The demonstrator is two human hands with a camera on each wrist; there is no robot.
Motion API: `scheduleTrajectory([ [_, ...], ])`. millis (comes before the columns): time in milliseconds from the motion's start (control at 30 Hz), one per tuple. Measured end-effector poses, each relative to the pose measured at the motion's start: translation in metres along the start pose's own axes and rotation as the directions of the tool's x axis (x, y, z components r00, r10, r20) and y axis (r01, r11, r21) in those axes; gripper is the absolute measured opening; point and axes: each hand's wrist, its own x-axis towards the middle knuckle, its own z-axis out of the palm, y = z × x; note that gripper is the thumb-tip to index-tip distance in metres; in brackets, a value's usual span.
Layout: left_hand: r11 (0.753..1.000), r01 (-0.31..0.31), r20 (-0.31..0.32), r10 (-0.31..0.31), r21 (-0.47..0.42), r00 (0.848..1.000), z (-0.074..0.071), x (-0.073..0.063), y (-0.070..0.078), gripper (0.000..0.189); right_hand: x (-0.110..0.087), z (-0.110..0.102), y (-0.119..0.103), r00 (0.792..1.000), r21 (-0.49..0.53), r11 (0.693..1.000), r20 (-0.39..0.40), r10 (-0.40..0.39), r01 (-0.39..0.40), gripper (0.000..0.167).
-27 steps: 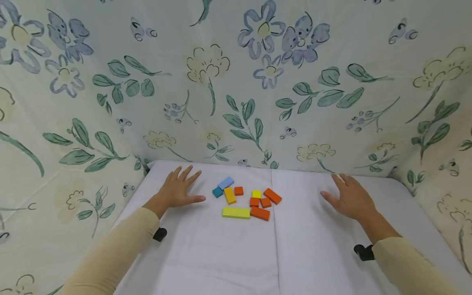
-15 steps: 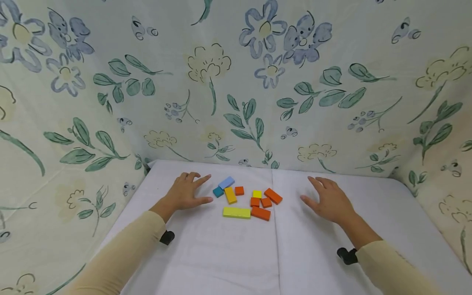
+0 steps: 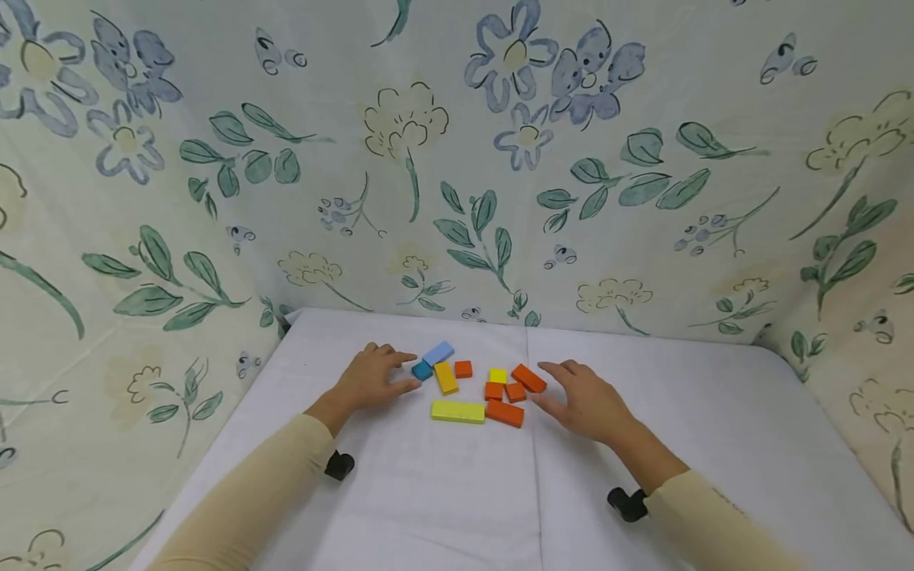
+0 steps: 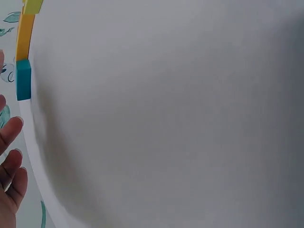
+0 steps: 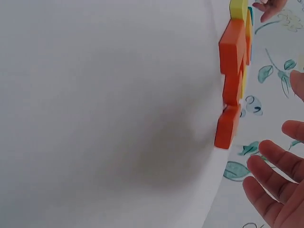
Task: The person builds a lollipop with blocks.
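Several coloured toy blocks lie in a loose cluster on the white cloth. My left hand [image 3: 370, 379] hovers at the cluster's left side, thumb and forefinger near the teal block [image 3: 422, 370] and the light blue block [image 3: 439, 353]. On the other side, my right hand [image 3: 587, 398] has its fingers near the tilted orange block [image 3: 528, 378]. Between the hands lie a yellow-orange block [image 3: 446, 377], a small orange block [image 3: 463, 369], a yellow block [image 3: 497, 376] and a long lime block [image 3: 458, 411] beside another orange block [image 3: 505, 413]. In both wrist views the fingers are apart from the blocks.
A white cloth [image 3: 443, 492] covers the table under the blocks. Floral fabric [image 3: 457, 238] hangs behind the table and along its sides. A small black device [image 3: 627, 503] sits at the right wrist, and a similar black device [image 3: 339, 465] at the left.
The right hand has moved left, from well away to beside the orange block. My left hand has moved slightly right toward the teal block. The blocks have stayed in place.
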Motion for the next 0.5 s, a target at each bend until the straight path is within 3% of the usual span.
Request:
scheduleTrajectory([
  [300, 0.984, 0.098, 0.028, -0.095, -0.149, 0.995, 0.010, 0.006, 0.007, 0.050, 0.008, 0.023, -0.048, 0.991, 0.139, 0.989, 0.115, -0.075, 0.058, 0.051],
  [500, 0.976, 0.106, 0.002, -0.108, -0.188, 0.994, 0.017, 0.010, 0.007, 0.043, 0.010, 0.036, -0.069, 0.983, 0.177, 0.976, 0.110, -0.146, 0.125, 0.041],
])
